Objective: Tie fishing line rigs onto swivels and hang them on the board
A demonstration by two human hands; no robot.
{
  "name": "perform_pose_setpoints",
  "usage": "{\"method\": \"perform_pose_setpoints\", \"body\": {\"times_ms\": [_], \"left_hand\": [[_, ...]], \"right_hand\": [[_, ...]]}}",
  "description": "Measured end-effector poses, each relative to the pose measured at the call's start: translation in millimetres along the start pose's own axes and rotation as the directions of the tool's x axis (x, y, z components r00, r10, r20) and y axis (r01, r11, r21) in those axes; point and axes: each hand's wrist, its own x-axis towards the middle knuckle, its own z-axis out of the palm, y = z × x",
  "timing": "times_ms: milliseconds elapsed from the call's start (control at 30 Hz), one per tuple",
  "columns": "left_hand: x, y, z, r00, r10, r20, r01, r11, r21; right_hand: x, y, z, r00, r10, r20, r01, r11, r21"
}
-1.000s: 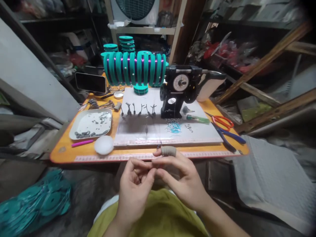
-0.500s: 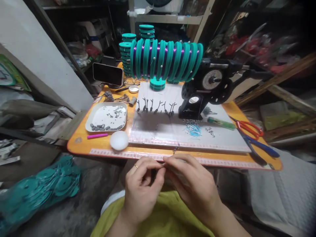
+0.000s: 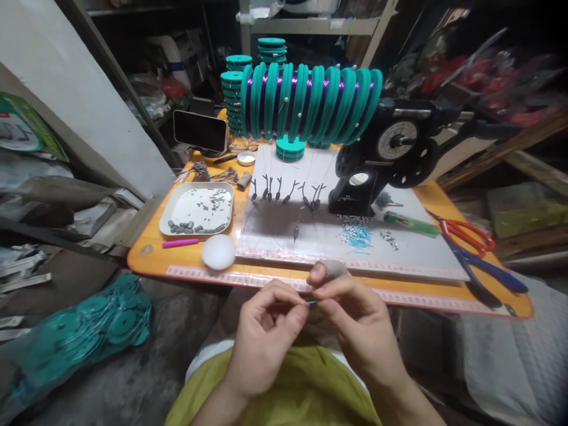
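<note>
My left hand [image 3: 273,331] is closed in a pinch, thumb against forefinger. From its fingertips a thin blue strip [image 3: 313,302] reaches across to my right hand [image 3: 355,313], whose thumb and forefinger also pinch it. A grey wrap [image 3: 335,269] covers one raised finger of the right hand. Beyond the hands, a small dark piece [image 3: 296,232] hangs over the white board [image 3: 270,236]. Further back, several dark Y-shaped pieces [image 3: 278,189] hang on fine lines below a row of green spools [image 3: 310,103] wound with purple line.
The spools sit on a black winding device [image 3: 381,154]. A white tray [image 3: 166,207] with grey bits, a white dome [image 3: 219,252] and a pink pen [image 3: 180,243] lie left. Blue strips [image 3: 358,235], a green-handled tool [image 3: 410,225], red-handled scissors [image 3: 470,234] and blue-handled pliers [image 3: 494,270] lie right.
My fingertips have drawn slightly apart, so the blue strip shows between them. A wrapped right finger is now raised. The small dark piece now hangs farther from my hands. The view has shifted slightly.
</note>
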Motion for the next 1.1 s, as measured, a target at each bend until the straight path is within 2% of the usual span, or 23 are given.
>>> {"method": "perform_pose_setpoints", "body": {"times_ms": [100, 167, 267, 400, 567, 700, 833, 967, 1100], "left_hand": [[-1, -3, -0.3, 1.000, 0.002, 0.008, -0.004, 0.973, 0.231], [-2, -5, 0.6, 1.000, -0.006, 0.003, 0.005, 0.953, 0.302], [-6, -6, 2.4, 1.000, 0.012, -0.013, -0.008, 0.963, 0.268], [-10, -4, 4.6, 0.987, 0.098, -0.131, -0.079, 0.987, 0.142], [-8, -2, 6.8, 0.985, 0.087, -0.150, -0.056, 0.978, 0.201], [-8, -1, 6.8, 0.974, 0.085, -0.211, -0.041, 0.978, 0.203], [-11, -1, 4.1, 0.973, 0.146, -0.178, -0.100, 0.965, 0.244], [-12, 0, 3.5, 0.967, 0.208, -0.146, -0.152, 0.933, 0.325], [-11, 2, 5.7, 0.956, 0.246, -0.158, -0.174, 0.912, 0.372]], "right_hand": [[6, -11, -1, 0.982, 0.141, 0.128, -0.134, 0.989, -0.056], [7, -15, 2, 0.974, 0.170, 0.152, -0.161, 0.984, -0.075], [6, -14, 5, 0.982, 0.168, 0.081, -0.162, 0.984, -0.081], [1, -9, 3, 0.986, 0.164, -0.007, -0.164, 0.986, -0.023], [-6, 0, 0, 0.977, 0.214, -0.014, -0.211, 0.972, 0.107], [-12, 5, 2, 0.960, 0.276, -0.045, -0.256, 0.932, 0.258], [-13, 4, 6, 0.933, 0.358, -0.022, -0.322, 0.863, 0.390], [-14, 2, 8, 0.918, 0.397, -0.011, -0.357, 0.835, 0.419], [-15, 2, 7, 0.918, 0.395, 0.027, -0.367, 0.825, 0.428]]}}
